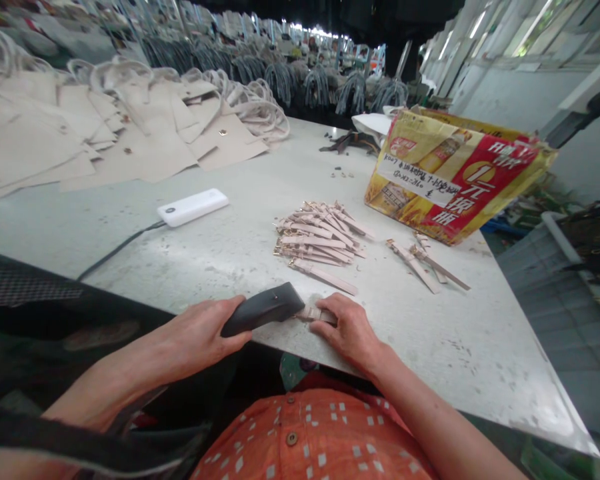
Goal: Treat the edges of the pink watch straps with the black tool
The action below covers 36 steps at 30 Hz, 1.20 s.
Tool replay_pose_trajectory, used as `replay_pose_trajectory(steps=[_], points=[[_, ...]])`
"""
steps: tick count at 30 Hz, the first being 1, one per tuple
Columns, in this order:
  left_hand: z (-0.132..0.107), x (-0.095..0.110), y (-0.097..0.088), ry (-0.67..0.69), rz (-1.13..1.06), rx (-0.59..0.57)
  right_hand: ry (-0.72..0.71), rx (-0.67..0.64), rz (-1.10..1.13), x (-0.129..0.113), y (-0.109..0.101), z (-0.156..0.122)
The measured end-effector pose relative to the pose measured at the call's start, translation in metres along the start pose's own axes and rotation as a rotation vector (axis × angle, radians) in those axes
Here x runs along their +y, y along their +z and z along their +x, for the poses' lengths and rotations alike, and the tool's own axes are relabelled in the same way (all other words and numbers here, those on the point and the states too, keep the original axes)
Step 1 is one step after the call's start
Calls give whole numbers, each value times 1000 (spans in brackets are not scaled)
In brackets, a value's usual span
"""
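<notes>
My left hand (219, 328) is closed round a black handheld tool (265, 308), shaped much like a hair clipper; its exact kind does not show. The tool's wide end meets a short beige buckle strap (307, 313) at the table's near edge. Fingers and thumb of my right hand (347, 327) pinch that strap from the other side. Just beyond my hands lies a pile of similar pale straps (320, 233) with gold-coloured buckles. One single strap (325, 276) rests between the pile and my right hand.
A few more straps (420, 263) lie to the right, before a yellow and red carton (460, 177). A white device (193, 207) with a dark cable sits at left. Beige bag pieces (145, 127) with handles are heaped at back left. A grey crate (570, 293) stands beyond the table's right edge.
</notes>
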State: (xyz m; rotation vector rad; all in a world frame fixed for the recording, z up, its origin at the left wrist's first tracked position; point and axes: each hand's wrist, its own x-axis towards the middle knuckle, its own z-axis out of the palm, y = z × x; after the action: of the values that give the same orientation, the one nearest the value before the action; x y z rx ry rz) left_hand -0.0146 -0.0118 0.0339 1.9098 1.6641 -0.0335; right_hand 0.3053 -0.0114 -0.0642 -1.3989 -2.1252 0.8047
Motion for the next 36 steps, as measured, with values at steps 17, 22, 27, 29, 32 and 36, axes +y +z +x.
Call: replay_pose_trajectory(steps=[17,22,27,29,32,36], points=[[3,-9,10,38,-34,9,-4,20,-115,-2,-2,-4],[1,-1,5,5,-55,-11,-6,-25,-160,-12,-5,-2],[-1,-7,11,-50,-99,-13,11,-67,-205,-19,-5,5],[1,-18,16,-48,-90,-11,32,-82,-205,-22,-5,9],[10,-38,24,-42,-86,-1,41,-100,-201,-24,-3,14],[20,-53,34,29,-85,55,34,-47,-151,-13,-6,15]])
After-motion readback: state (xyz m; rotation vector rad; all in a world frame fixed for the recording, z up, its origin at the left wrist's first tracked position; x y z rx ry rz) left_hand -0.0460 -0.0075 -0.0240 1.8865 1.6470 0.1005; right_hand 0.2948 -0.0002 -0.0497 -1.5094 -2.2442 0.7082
